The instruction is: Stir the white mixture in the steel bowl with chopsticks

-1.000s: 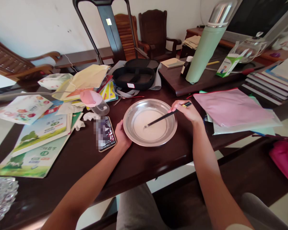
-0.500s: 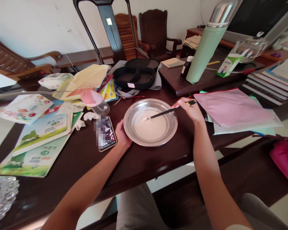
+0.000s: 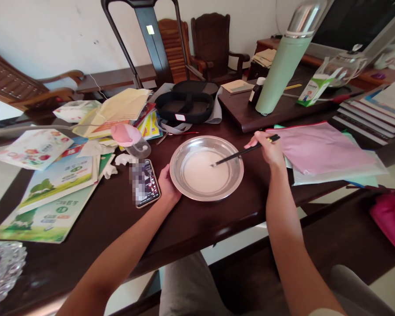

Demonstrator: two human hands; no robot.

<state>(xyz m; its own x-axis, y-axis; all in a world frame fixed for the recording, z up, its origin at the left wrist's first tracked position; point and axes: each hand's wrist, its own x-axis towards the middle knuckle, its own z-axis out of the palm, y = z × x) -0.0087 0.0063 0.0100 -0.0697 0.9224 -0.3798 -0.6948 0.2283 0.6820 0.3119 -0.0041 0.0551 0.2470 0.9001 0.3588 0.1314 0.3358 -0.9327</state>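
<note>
A shallow metal bowl (image 3: pixel 230 186) stands on the dark table, holding a pale, milky mixture (image 3: pixel 204 177). My left hand (image 3: pixel 168 185) grips the bowl's left rim, its fingertips partly hidden beneath the edge. Black chopsticks (image 3: pixel 240 153) are held in my right hand (image 3: pixel 266 148), just beyond the bowl's right side. Their whitened tips dip into the mixture near the middle. A phone (image 3: pixel 145 183) with a lit screen lies just left of my left hand.
Schoolbooks (image 3: pixel 59 184), a tissue pack (image 3: pixel 36 147) and a pink-lidded cup (image 3: pixel 131 139) crowd the left. Behind the bowl sits an open black case (image 3: pixel 184 105). A green thermos (image 3: pixel 283 70) stands at the back right, and a pink zip folder (image 3: pixel 325 149) lies to the right.
My right hand has shifted to the right and slightly back, drawing the chopstick tips rightward through the mixture. The bowl and my left hand have stayed in place.
</note>
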